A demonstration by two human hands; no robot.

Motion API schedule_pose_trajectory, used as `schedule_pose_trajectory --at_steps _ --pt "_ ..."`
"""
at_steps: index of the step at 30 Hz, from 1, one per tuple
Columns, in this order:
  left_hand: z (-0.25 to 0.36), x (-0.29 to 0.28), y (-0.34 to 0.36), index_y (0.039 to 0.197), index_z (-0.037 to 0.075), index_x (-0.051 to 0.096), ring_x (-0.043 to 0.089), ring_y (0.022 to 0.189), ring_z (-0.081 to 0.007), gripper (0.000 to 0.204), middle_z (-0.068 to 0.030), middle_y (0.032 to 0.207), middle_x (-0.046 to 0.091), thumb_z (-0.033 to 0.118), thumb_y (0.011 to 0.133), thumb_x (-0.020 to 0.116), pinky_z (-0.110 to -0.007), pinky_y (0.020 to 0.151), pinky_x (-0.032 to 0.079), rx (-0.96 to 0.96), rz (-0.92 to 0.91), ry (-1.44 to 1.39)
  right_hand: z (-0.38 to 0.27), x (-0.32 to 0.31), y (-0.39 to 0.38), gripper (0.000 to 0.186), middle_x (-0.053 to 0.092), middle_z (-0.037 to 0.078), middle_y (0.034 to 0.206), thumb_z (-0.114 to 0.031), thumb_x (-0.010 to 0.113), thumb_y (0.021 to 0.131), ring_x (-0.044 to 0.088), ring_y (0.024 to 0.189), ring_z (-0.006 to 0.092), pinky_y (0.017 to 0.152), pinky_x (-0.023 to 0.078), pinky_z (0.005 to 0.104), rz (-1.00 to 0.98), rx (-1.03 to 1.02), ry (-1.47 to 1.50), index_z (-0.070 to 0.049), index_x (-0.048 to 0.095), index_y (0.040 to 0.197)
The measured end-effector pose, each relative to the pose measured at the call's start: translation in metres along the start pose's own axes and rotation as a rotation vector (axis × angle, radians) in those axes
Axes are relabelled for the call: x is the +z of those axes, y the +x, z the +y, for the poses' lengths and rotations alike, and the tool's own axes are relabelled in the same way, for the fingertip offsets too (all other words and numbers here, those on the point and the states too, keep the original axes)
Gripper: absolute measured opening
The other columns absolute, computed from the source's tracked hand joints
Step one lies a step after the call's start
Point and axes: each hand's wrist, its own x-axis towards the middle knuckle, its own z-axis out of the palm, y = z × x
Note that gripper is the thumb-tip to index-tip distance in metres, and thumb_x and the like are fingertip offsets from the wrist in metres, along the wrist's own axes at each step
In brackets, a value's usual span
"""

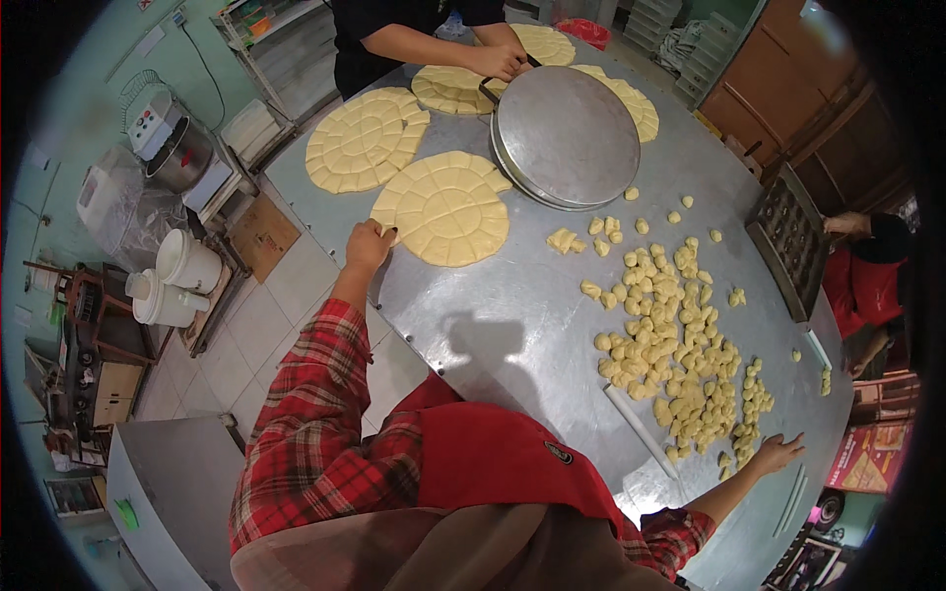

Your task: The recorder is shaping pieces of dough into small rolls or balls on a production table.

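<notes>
My left hand [368, 243] reaches out to the near edge of a round, scored disc of yellow dough [445, 207] on the steel table [512, 325] and pinches its rim. My right hand [776, 453] rests flat with fingers spread on the table, next to the end of a heap of small cut dough pieces [670, 345]. Both sleeves are red plaid. A second scored disc [365, 138] lies farther back on the left.
A round steel tray [565, 133] sits over more dough discs, where another person's hand [500, 61] works. A dark mould tray [788, 241] lies at the right edge beside a person in red. A white strip [641, 430] lies near me. Buckets and a mixer stand on the left.
</notes>
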Motion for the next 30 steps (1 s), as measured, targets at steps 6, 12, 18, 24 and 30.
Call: schedule_pose_trajectory --at_steps 6,12,18,24,30 --pt "-0.038 -0.007 -0.042 0.103 0.003 0.056 0.06 0.069 -0.0175 0.029 -0.0046 0.085 0.062 0.021 0.082 0.061 -0.027 0.054 0.046 -0.243 -0.385 -0.622 -0.082 -0.023 -0.037 0.04 0.039 0.022 0.134 -0.009 0.048 0.086 0.038 0.123 0.0363 0.098 0.033 0.0453 -0.002 -0.304 0.524 -0.006 0.046 0.127" --pt "0.069 -0.049 -0.147 0.126 0.006 0.045 0.051 0.068 -0.0074 0.037 0.0005 0.097 0.057 0.018 0.091 0.048 -0.022 0.058 0.044 -0.49 -1.011 -1.285 -0.177 -0.098 -0.138 0.042 0.051 0.012 0.125 0.003 0.047 0.082 0.048 0.115 0.0251 0.092 0.04 0.0327 -0.642 -0.189 1.049 -0.003 0.049 0.124" --pt "0.161 -0.035 -0.186 0.12 0.005 0.05 0.047 0.067 -0.0043 0.032 0.0004 0.094 0.058 0.013 0.089 0.05 -0.019 0.061 0.041 0.075 -1.297 -0.988 -0.338 -0.233 -0.169 0.05 0.045 0.019 0.128 0.003 0.058 0.072 0.048 0.113 0.0344 0.09 0.044 0.0387 -0.883 -0.957 1.268 -0.006 0.05 0.12" --pt "0.199 -0.03 -0.205 0.101 -0.004 0.056 0.054 0.073 -0.0139 0.022 -0.0081 0.082 0.062 0.013 0.09 0.048 -0.028 0.068 0.046 0.473 -1.231 -0.616 -0.333 -0.235 -0.194 0.043 0.051 0.022 0.113 -0.01 0.052 0.079 0.056 0.096 0.0336 0.075 0.05 0.0376 -0.954 -1.091 0.958 0.005 0.043 0.118" --pt "0.197 -0.007 -0.22 0.091 -0.001 0.059 0.052 0.071 -0.0125 0.018 -0.0053 0.076 0.058 0.012 0.09 0.047 -0.027 0.067 0.044 0.541 -1.291 -0.541 -0.299 -0.232 -0.199 0.023 0.057 0.018 0.084 -0.009 0.05 0.08 0.06 0.075 0.0327 0.065 0.05 0.0372 -1.079 -0.992 0.849 0.005 0.047 0.099"
